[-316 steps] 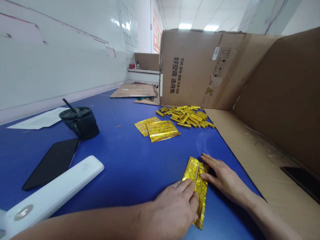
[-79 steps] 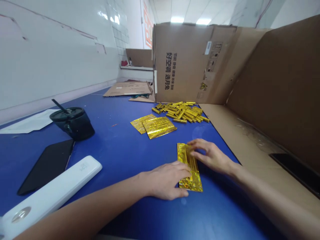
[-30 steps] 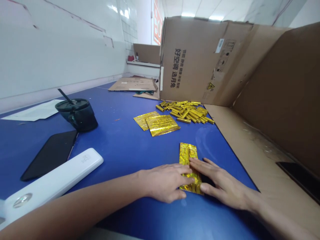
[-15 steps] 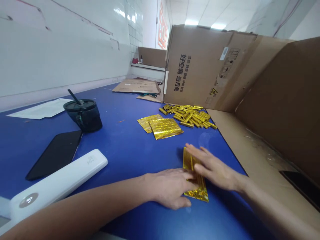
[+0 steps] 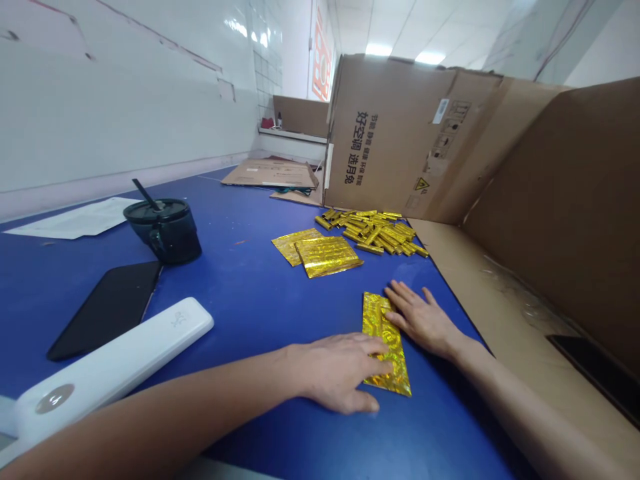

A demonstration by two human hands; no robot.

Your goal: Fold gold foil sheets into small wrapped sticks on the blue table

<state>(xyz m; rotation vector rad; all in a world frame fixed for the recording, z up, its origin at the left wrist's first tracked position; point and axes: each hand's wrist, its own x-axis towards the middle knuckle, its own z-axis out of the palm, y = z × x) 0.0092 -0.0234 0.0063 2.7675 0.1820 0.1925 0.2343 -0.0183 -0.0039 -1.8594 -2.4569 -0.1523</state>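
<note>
A sheet of shiny gold foil paper (image 5: 397, 363) lies flat on the blue table (image 5: 260, 307), in front of me. My left hand (image 5: 345, 370) rests with its fingers stretched over the sheet's left side. At the sheet's upper right edge, my right hand (image 5: 423, 317) lies flat with fingers apart; its thumb touches the foil. Beyond the hands sit more gold foil sheets (image 5: 330, 257), partly overlapping. Behind them is a heap of small rolled gold foil tubes (image 5: 385, 233).
A dark lidded mug (image 5: 173, 233) with a straw stands at the left. Near it lie a black phone (image 5: 105, 310), a white handheld device (image 5: 120, 353) and white paper (image 5: 75, 217). A large cardboard box (image 5: 395, 140) borders the right and back.
My right hand has moved off the sheet's middle to its right edge, with fingers more spread. My left hand has stayed nearly in place. The view has shifted slightly.
</note>
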